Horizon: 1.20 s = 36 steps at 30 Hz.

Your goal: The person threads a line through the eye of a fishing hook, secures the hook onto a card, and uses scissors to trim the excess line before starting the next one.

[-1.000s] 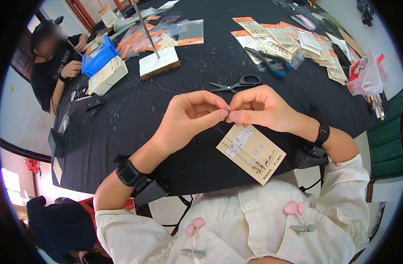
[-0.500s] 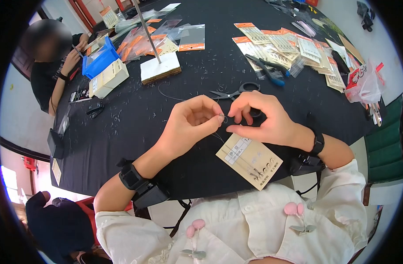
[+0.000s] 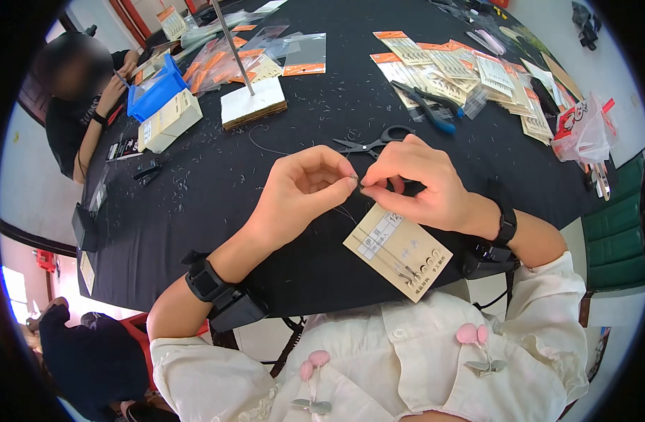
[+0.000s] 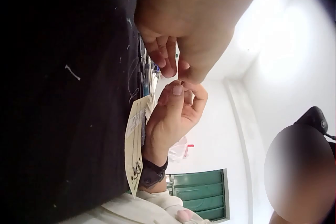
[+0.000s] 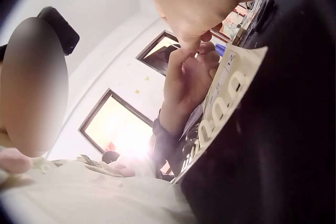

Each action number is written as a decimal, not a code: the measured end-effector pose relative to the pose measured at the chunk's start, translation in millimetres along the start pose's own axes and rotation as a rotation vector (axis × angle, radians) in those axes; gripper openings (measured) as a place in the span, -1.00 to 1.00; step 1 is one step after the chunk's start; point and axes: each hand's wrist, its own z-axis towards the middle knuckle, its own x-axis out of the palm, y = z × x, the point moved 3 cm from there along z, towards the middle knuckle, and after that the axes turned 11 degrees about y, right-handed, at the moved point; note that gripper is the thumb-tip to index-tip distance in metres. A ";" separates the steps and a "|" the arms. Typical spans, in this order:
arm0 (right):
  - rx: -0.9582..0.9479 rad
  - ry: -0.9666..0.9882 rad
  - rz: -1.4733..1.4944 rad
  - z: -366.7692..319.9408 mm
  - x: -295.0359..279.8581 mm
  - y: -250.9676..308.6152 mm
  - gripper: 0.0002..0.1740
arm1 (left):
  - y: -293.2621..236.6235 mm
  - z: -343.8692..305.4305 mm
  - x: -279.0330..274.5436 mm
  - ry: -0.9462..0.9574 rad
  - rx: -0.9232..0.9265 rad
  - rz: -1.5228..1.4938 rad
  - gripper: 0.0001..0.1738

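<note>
Above the near part of the table, my left hand (image 3: 294, 190) pinches a thin fishing line (image 3: 345, 210) between thumb and forefinger. Facing it, fingertips almost meeting, my right hand (image 3: 431, 186) pinches the same line at a tiny dark bit. The fingertips hide most of that bit, and I cannot tell whether it is a hook or a knot. Just below the right hand lies a beige card (image 3: 396, 264), tilted at the table's front edge. It has printed labels, a row of cut loops and a few lines with dark ends fastened to it.
Black scissors (image 3: 367, 148) lie just beyond the hands. Blue-handled pliers (image 3: 435, 116) rest by piled carded packets (image 3: 452, 65) at the back right. A rod on a white block (image 3: 254, 102), a blue bin (image 3: 154, 91) and another person (image 3: 76, 105) are at left. Line scraps dot the black cloth.
My right hand came away from the left fingertips, its thumb and forefinger spreading beside a small loop of line, then returned and pinched the line close to them. The left hand kept its pinch.
</note>
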 end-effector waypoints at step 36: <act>0.133 0.106 0.275 -4.8 0.9 -1.3 -0.94 | 4.5 0.1 2.5 0.080 0.054 0.058 -0.89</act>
